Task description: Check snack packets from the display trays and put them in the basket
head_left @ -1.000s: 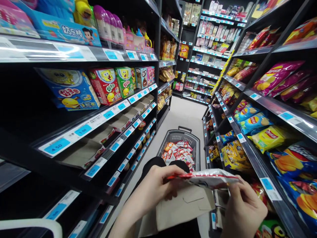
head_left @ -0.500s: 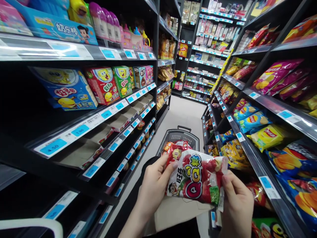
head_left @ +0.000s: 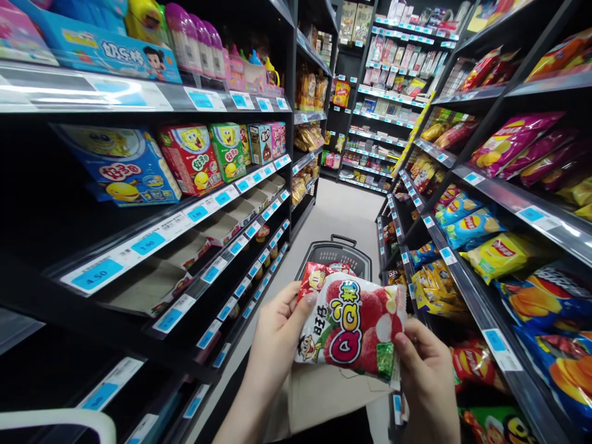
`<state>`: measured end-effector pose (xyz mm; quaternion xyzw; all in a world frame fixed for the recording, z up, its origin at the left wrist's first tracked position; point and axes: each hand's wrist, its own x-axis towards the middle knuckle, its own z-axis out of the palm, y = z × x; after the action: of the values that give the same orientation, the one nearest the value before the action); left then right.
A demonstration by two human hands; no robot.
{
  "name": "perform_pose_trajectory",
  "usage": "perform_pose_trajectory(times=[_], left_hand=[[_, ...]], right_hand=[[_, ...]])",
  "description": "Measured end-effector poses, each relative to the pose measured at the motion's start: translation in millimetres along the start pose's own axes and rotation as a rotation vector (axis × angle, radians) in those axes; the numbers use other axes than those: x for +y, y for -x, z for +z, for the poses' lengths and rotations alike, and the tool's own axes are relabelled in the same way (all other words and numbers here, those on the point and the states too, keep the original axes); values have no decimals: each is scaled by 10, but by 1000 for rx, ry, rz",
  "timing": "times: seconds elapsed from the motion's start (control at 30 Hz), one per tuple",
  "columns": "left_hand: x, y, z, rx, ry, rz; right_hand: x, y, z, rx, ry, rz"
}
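Candy packet [head_left: 354, 327] (red and white, fruit printed on it) is held above the grey basket [head_left: 336, 254]: left hand [head_left: 277, 336] fingers closed on its left edge, right hand [head_left: 428, 379] fingers pinching its lower right corner.

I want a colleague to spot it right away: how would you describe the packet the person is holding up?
Look low in the middle of the aisle, in front of the grey basket on the floor. There the left hand and right hand hold the candy packet by its sides. It alone faces the camera: white and red, with big "QQ" lettering.
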<state>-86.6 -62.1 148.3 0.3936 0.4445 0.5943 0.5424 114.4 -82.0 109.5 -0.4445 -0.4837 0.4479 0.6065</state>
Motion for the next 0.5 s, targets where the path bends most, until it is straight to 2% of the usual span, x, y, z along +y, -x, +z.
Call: perform_pose_trajectory(times=[0.07,0.17,0.2,0.23,0.27,0.33,0.37,0.4,0.43,0.47,0.5], left_hand=[[-32,11,31,22,-147,50],[-101,60,100,128,-437,110],[-124,84,121,128,-482,101],[-145,110,140,76,-473,76],[-161,134,156,-30,-407,43],[-180,169,181,-299,-185,-26],[-181,176,190,-386,-82,-49],[-176,176,195,-419,-1,-65],[-165,170,196,-401,61,-83],[-147,160,190,-356,111,-109],[-124,149,176,-321,160,-143]], right_hand=[[26,52,29,151,91,-134],[9,108,163,330,336,-522],[-18,110,229,335,438,-671],[-53,105,299,307,538,-798],[-95,95,370,254,627,-891],[-180,72,493,103,741,-964],[-214,64,537,25,750,-956],[-239,61,563,-60,733,-929],[-250,60,569,-134,691,-897],[-248,61,554,-165,632,-866],[-233,59,518,-140,573,-831]])
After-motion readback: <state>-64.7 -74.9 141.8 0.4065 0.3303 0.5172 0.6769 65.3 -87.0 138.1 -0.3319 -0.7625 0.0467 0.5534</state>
